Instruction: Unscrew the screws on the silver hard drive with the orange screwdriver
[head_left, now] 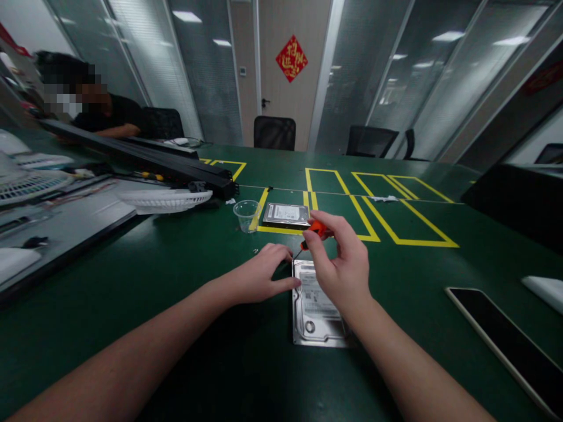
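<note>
A silver hard drive [310, 302] lies flat on the green table in front of me, label side up. My left hand [268, 272] steadies it, the thumb on its left edge and the fingertips at its far left corner. Between the thumb and fingers of my right hand [341, 258] is a screwdriver [317, 227] with an orange and black handle. Its thin shaft slants down to that same corner; whether the tip sits in a screw is too small to tell. My right hand covers part of the drive's right side.
Beyond my hands are a second hard drive [285, 214] and a clear plastic cup [247, 215]. Tiny bits lie near the cup. A phone [505, 346] rests at the right. White fan parts [165, 200] and long black bars [176, 167] fill the left, where a person [118, 114] sits.
</note>
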{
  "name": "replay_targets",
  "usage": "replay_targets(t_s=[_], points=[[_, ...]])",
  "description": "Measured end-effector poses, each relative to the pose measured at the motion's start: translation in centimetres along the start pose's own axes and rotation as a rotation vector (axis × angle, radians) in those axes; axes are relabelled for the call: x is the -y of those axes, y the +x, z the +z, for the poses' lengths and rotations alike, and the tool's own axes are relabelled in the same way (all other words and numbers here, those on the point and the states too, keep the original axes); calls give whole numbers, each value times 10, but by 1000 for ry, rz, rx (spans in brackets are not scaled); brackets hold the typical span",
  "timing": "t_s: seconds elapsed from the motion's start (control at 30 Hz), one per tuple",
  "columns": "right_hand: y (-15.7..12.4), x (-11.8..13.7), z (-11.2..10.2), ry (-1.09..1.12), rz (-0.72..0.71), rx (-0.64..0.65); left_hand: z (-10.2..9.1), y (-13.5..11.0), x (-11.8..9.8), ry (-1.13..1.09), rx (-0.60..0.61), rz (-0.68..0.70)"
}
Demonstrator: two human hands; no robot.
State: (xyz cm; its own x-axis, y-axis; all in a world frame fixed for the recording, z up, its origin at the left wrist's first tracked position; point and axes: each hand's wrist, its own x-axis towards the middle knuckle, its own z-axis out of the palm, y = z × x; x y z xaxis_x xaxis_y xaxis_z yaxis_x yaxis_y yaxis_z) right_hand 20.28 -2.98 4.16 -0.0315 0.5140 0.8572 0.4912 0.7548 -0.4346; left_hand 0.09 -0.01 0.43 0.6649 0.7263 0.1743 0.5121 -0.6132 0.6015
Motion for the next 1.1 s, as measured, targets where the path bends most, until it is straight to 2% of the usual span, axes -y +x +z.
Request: replay_targets(t_s=[0.23,0.47,0.6,0.77,1.1], points=[[-1,3,-3,54,70,46,0,0,0,-2,-5,13],[-5,-1,0,131,116,21,-1,0,0,2,4,1],[-5,-3,2,87,71,-19,-2,0,-1,0,11,-8],[0,1,-1,18,11,-3,-1,0,-2,-3,2,-7],[-4,-1,-2,80,94,17,-2,0,-2,-3,3,-4]])
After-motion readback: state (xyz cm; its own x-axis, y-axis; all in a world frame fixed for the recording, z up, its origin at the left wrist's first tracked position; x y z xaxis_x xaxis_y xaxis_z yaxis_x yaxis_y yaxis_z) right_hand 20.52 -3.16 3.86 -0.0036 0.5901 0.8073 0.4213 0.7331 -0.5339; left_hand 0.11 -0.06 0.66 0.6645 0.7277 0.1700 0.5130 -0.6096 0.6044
